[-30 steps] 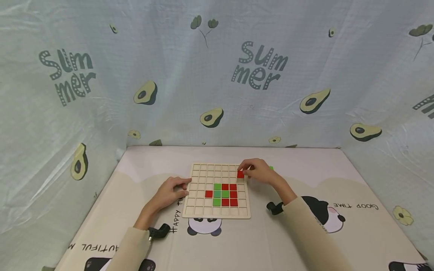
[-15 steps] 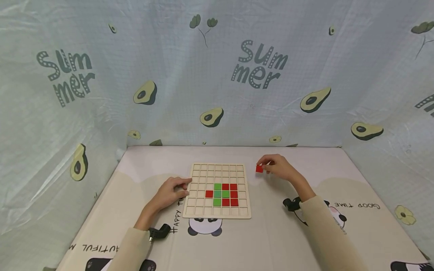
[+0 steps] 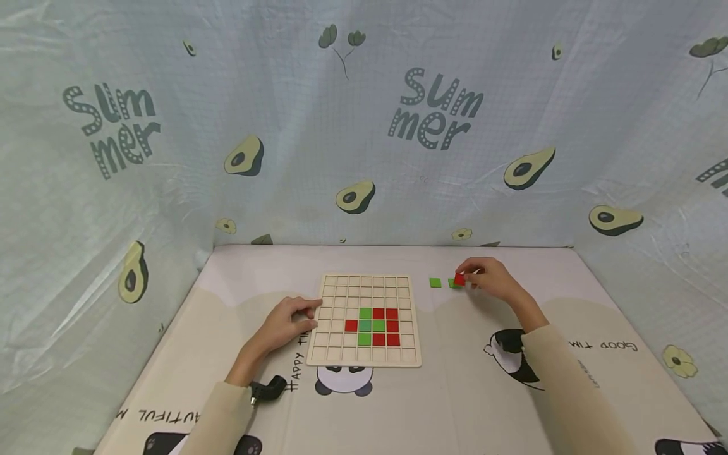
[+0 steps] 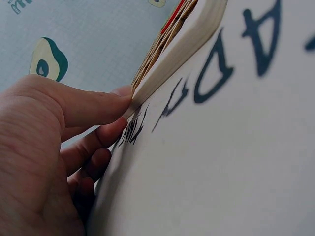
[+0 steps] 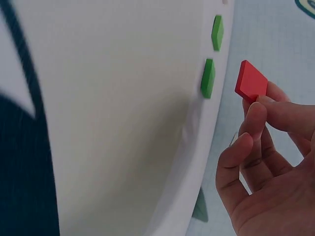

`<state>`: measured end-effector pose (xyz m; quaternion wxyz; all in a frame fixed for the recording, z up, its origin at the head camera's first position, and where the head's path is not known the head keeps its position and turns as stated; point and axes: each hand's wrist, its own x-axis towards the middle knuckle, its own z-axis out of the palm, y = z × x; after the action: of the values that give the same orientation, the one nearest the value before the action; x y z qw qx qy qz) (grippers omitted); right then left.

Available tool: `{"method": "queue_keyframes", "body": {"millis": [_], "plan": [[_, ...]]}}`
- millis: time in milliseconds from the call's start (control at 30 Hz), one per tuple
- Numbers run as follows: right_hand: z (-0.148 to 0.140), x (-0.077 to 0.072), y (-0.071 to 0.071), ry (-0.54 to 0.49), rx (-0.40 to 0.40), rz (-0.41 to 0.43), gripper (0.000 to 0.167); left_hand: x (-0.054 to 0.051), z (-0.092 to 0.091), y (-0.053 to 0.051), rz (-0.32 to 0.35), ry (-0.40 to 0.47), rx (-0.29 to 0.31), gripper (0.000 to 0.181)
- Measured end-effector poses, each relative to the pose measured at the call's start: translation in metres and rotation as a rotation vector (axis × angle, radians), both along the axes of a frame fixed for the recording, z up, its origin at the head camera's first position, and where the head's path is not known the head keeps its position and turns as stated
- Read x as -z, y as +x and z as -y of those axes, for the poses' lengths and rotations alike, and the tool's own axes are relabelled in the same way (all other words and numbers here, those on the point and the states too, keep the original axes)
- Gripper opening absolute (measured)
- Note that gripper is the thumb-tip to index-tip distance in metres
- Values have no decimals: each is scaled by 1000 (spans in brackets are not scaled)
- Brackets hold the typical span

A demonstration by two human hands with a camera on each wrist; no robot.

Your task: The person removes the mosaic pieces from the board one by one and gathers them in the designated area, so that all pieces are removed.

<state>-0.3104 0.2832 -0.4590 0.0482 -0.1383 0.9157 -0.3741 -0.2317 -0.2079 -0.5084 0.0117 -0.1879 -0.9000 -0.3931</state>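
A square wooden grid board (image 3: 335, 357) lies flat on the table, with several red tiles (image 3: 392, 327) and green tiles (image 3: 363, 339) set in its cells. My left hand (image 3: 282, 323) rests at its left edge, thumb and index finger apart against the rim. In the left wrist view the thumb (image 4: 98, 107) touches the board's side. Right of the board, my right hand (image 3: 490, 279) pinches a red tile (image 5: 252, 81) between thumb and fingers, raised off the table. Two loose green tiles (image 3: 435, 282) lie there, one partly hidden behind the red tile in the head view.
A pale tablecloth (image 3: 421, 404) printed with pandas and lettering covers the table. Patterned curtain walls (image 3: 296, 164) stand at the back and both sides. A black wrist device (image 3: 270, 387) sits at the left cuff.
My right hand has moved right, away from the board's upper right corner, carrying the red tile to above the loose green tiles. My left hand and the board have stayed in place.
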Motion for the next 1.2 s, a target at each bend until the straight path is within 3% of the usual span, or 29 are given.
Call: {"method": "queue_keyframes", "body": {"millis": [467,1200], "plan": [[-32,12,-11,71,78,36,22,-1,-1,0,13,-5,-11,48],[-21,14,-5,118,68,35,27,1,0,-1,-5,-5,1,47]]}}
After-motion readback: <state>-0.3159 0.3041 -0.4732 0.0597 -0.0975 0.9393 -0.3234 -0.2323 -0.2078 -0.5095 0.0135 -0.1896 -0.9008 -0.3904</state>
